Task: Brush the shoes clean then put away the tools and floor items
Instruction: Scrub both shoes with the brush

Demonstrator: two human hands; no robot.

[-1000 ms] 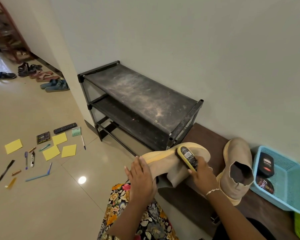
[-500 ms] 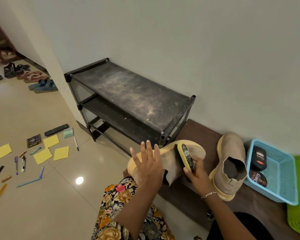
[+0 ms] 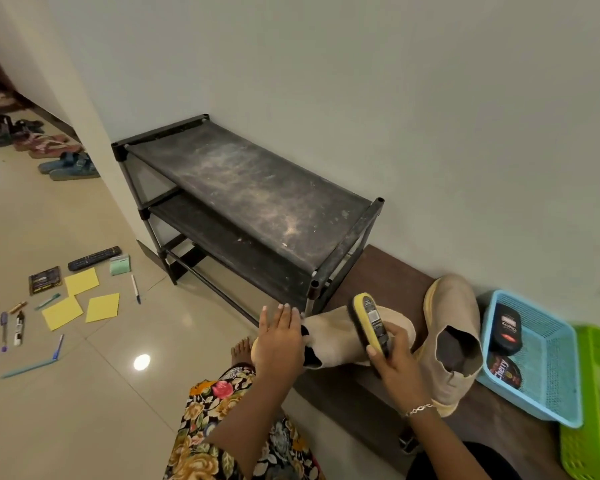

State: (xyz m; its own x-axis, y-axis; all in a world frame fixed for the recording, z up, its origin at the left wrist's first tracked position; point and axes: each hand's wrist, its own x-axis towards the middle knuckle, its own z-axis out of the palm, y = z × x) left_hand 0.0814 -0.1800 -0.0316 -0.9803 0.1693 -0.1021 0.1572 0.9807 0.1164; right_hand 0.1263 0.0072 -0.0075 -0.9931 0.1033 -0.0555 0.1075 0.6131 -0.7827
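- L hand flat, fingers straight, on beige shoe, lower center.
- R hand grips yellow brush against it.
- 2nd shoe on table, right.

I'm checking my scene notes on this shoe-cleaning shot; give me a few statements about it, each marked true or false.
1. The right hand grips the yellow-backed shoe brush against the beige suede boot. True.
2. The light blue plastic basket holds a black bottle and a round dark tin. True.
3. The second beige suede boot sits in that basket. False: it rests on the dark brown wooden bench beside it.
4. The left hand is curled into a fist. False: its fingers are straight, on the boot being brushed.
5. The black remote control lies on the bench. False: it lies on the tiled floor.
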